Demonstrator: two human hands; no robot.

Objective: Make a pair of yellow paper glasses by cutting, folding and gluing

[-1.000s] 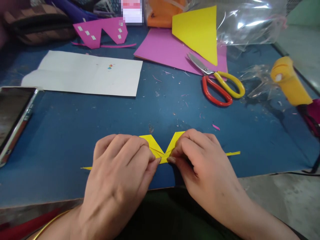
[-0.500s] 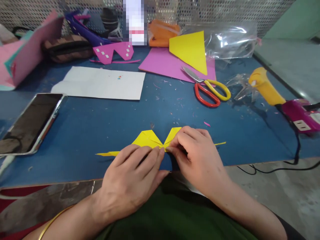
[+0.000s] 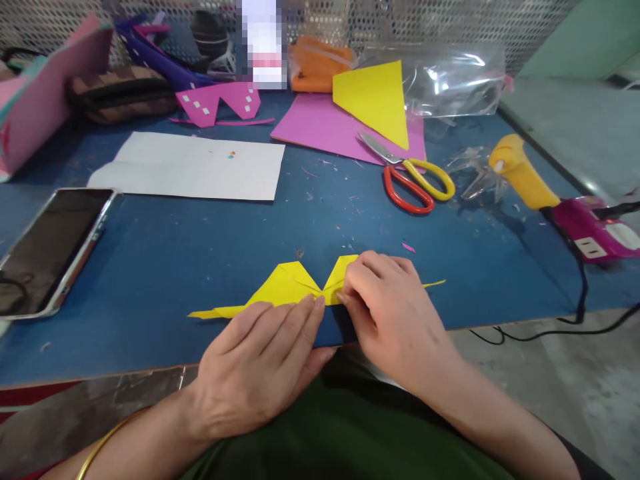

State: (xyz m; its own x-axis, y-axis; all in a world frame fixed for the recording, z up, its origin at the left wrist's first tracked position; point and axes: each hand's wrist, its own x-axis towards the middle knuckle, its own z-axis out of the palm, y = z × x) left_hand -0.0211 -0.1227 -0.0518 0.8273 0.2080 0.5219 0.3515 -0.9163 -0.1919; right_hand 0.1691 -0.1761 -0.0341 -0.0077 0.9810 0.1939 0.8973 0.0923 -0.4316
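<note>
A folded yellow paper piece [image 3: 280, 287] with two peaks and a V-shaped notch lies near the front edge of the blue table. My left hand [image 3: 265, 360] rests with its fingers together, their tips pressing the paper's lower edge just left of the notch. To the right of the notch, my right hand [image 3: 395, 313] pinches the paper between thumb and forefinger and covers much of the right peak. Thin yellow strips stick out past both hands.
Red-and-yellow-handled scissors [image 3: 410, 177] lie beyond my right hand. A yellow glue gun [image 3: 525, 173] is at the right, a phone [image 3: 57, 247] at the left. White paper [image 3: 195, 167], a pink mask [image 3: 217, 105], and purple [image 3: 310, 127] and yellow sheets [image 3: 375, 100] sit farther back.
My left hand has shifted down and a little left, uncovering more of the yellow paper's left part. The view has moved slightly, so the table items appear farther left.
</note>
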